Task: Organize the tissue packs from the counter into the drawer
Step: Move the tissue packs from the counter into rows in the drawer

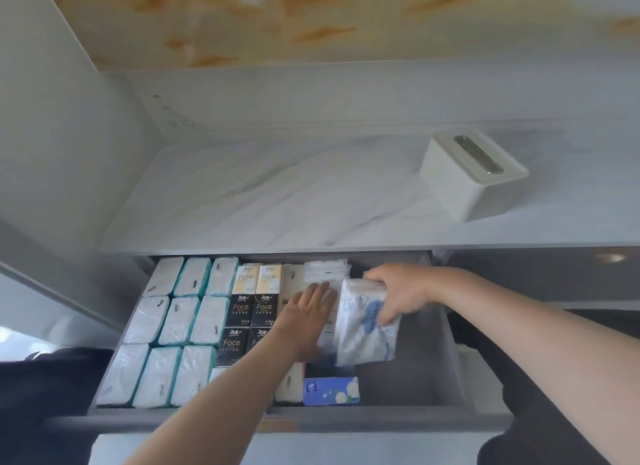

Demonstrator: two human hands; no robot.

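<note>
The grey drawer (446, 357) stands pulled out below the marble counter (277, 201). My right hand (398, 291) grips a white tissue pack with blue print (363, 329), held on edge over the drawer's right part. My left hand (308, 312) lies flat with straight fingers against a row of white packs (325, 270) in the middle of the drawer. Teal-edged white packs (173, 326) fill the left side in rows. Beige and black "Face" packs (249, 305) stand beside them. A blue pack with flowers (330, 390) lies at the drawer's front.
A white tissue box holder (471, 174) with a slot on top sits at the right of the counter. The drawer's right part shows bare grey floor. A round knob (611, 258) is on the cabinet front at the right. Dark cloth lies at the lower left.
</note>
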